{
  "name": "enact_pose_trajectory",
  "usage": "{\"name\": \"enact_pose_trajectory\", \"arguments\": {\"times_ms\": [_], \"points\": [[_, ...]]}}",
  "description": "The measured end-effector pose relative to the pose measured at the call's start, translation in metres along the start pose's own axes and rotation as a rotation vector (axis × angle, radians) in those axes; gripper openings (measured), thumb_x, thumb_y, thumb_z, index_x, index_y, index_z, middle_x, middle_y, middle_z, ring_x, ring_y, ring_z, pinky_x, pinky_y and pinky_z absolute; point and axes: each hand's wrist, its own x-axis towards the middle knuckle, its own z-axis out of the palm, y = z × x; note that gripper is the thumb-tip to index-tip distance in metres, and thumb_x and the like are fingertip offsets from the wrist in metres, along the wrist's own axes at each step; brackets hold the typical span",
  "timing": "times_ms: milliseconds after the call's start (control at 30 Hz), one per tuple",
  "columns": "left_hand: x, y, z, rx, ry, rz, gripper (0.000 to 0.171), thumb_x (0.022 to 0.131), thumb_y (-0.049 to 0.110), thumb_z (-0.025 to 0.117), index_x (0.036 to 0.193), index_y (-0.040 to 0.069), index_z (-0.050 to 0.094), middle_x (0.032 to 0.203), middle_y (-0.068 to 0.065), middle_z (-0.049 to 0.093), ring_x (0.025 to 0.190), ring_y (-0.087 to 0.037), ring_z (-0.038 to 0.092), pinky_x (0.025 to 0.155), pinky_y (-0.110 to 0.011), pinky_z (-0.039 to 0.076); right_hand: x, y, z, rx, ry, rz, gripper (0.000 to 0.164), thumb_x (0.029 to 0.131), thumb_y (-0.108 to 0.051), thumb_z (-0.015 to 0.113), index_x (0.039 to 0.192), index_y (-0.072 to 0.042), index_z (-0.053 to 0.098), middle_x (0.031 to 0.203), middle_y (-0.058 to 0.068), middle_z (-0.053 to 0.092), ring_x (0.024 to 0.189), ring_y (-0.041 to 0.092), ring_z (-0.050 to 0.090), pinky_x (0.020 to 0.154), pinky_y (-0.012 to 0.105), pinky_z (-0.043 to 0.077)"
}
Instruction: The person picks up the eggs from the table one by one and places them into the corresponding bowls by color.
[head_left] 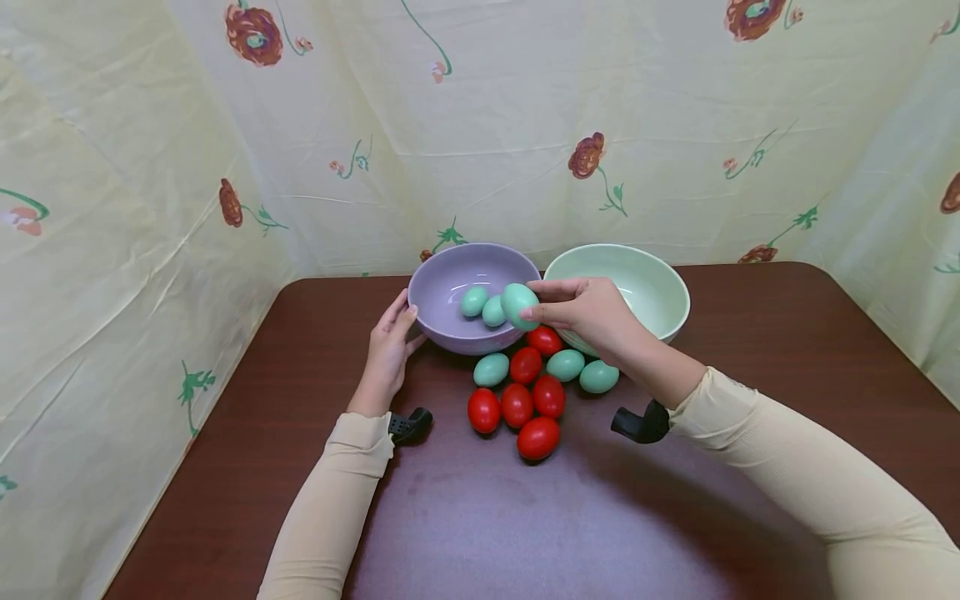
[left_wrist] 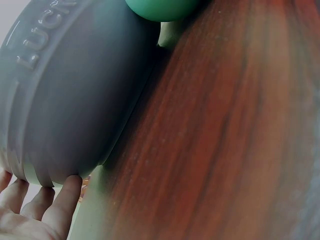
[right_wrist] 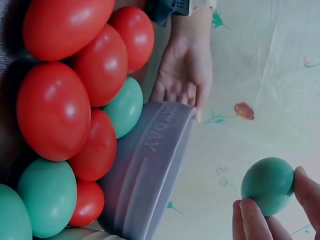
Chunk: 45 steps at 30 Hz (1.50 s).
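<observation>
My right hand pinches a green egg between thumb and fingertips, above the right side of the purple bowl. The same green egg shows plainly in the right wrist view. At the bowl's left side my left hand holds the wall, thumb at the rim and fingers along the outside. Inside the purple bowl lie two green eggs. In front of it, several red eggs and a few green eggs sit on the table in a loose cluster.
A pale green bowl stands to the right of the purple one, partly hidden by my right hand. Both are on a dark brown table. Behind hangs a floral curtain. Black wrist devices jut out near both forearms.
</observation>
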Motion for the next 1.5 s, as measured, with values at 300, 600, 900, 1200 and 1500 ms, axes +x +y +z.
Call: {"name": "enact_pose_trajectory", "arguments": {"times_ms": [300,600,900,1200,1500], "points": [[0.001,-0.002,-0.002,0.015,-0.004,-0.009,0.056,0.103,0.029,0.054,0.156,0.02,0.035,0.163,0.001,0.032,0.145,-0.018,0.039,0.114,-0.049,0.041,0.009,-0.002,0.01,0.009,0.011,-0.009,0.047,0.085,-0.016,0.079,0.129,-0.008,0.067,0.122,0.009,0.071,0.091,0.0,0.07,0.09,0.024,0.057],[-0.002,-0.001,-0.002,0.028,-0.001,-0.011,0.056,0.103,0.03,0.054,0.155,0.022,0.036,0.163,0.002,0.032,0.145,-0.018,0.04,0.113,-0.048,0.042,0.017,-0.002,0.018,-0.043,-0.022,-0.04,0.045,0.087,-0.02,0.077,0.129,-0.01,0.067,0.128,0.009,0.069,0.115,0.019,0.067,0.103,0.038,0.052],[-0.001,-0.002,-0.002,0.017,-0.006,0.002,0.056,0.103,0.028,0.054,0.155,0.021,0.036,0.163,0.001,0.032,0.145,-0.017,0.04,0.113,-0.048,0.042,0.028,-0.002,0.027,-0.086,-0.016,-0.013,0.046,0.086,-0.022,0.078,0.13,-0.011,0.067,0.13,0.008,0.068,0.118,0.022,0.064,0.1,0.032,0.054],[0.0,-0.004,-0.003,0.001,-0.004,0.001,0.055,0.103,0.026,0.054,0.155,0.02,0.036,0.163,0.0,0.032,0.145,-0.017,0.04,0.114,-0.048,0.041,0.042,-0.005,0.036,-0.019,-0.019,0.037,0.046,0.086,-0.014,0.077,0.13,-0.006,0.066,0.133,0.012,0.065,0.124,0.024,0.062,0.1,0.034,0.053],[-0.001,-0.002,-0.002,0.001,-0.01,0.012,0.055,0.103,0.026,0.054,0.155,0.02,0.036,0.163,-0.001,0.033,0.145,-0.017,0.04,0.113,-0.049,0.042,0.055,-0.006,0.043,-0.079,-0.004,0.011,0.045,0.084,-0.016,0.081,0.126,-0.007,0.069,0.126,0.012,0.07,0.115,0.023,0.067,0.097,0.034,0.056]]}}
